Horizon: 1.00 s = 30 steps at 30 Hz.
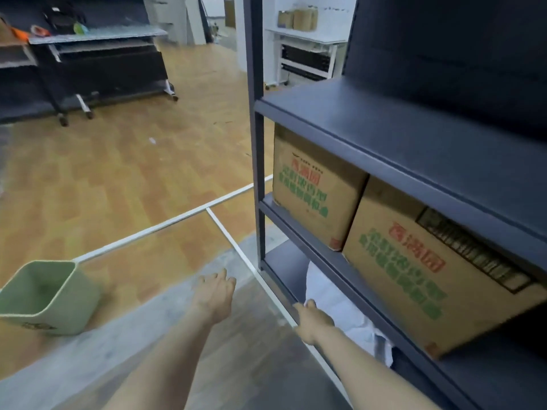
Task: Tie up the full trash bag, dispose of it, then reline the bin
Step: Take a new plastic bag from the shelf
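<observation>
A light green bin [44, 297] stands on the floor at the lower left, with no liner visible inside it. My left hand [214, 295] hovers over the floor to the right of the bin, fingers apart and holding nothing. My right hand [313, 319] reaches under the lower shelf of the dark rack [384, 125], right at some white bags [340, 306] lying on the bottom level. Its fingers are hidden behind the shelf edge, so I cannot see whether they grip the white material.
Two cardboard boxes [313, 187] [420, 276] fill the rack's lower shelf just above my right hand. White tape lines [165, 224] cross the wooden floor. A dark wheeled table [97, 54] stands far left, a white table [307, 45] behind.
</observation>
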Available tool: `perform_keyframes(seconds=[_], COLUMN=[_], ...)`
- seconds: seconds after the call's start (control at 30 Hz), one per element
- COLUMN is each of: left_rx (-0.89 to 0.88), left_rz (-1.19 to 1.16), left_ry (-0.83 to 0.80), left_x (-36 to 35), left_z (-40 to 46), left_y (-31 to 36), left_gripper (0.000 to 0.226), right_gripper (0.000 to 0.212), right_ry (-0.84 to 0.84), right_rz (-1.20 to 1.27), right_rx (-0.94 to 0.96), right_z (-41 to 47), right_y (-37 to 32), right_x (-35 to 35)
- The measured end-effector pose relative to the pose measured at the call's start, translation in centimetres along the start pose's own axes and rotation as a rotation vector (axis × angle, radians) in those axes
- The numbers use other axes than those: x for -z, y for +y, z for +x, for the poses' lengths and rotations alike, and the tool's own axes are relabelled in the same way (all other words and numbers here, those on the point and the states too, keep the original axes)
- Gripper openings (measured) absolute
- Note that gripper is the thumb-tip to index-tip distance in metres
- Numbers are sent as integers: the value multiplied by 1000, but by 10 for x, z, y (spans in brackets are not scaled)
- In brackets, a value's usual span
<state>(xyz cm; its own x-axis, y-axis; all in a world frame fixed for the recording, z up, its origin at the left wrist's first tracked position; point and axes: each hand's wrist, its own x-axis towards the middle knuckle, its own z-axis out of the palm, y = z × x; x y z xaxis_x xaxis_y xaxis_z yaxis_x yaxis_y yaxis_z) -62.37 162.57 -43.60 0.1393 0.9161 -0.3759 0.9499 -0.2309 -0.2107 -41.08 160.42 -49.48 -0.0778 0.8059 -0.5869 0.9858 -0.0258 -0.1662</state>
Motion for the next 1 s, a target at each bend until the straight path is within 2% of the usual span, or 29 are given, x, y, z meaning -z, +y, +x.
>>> perform_keyframes(seconds=[0.13,0.27,0.5,0.57,0.7,0.9,1.0], left_rx=[-50,-136,-225,-230,-224,-188,-167], left_rz=[31,80,120,129,147,-11,-70], left_ry=[21,58,93,89,94,296,312], left_x=[-90,-189,-338,-368,-392,-347,-342], left_z=[62,117,179,182,182,184,183], left_y=[32,79,130,137,139,136,132], left_gripper=[35,38,47,48,50,47,45], right_gripper=[35,52,77,77,77,84,91], right_ry=[16,106,422,481,552,664,649], right_rz=[-90,-127,-143,-154,-119,-129,-145], right_rx=[-76,-174,-332,-360,-376,-440,-504], right_z=[63,126,209,220,227,204,199], right_y=[34,79,150,162,175,203,217], right_x=[-77,-146,-232,-246,-255,-236,-240])
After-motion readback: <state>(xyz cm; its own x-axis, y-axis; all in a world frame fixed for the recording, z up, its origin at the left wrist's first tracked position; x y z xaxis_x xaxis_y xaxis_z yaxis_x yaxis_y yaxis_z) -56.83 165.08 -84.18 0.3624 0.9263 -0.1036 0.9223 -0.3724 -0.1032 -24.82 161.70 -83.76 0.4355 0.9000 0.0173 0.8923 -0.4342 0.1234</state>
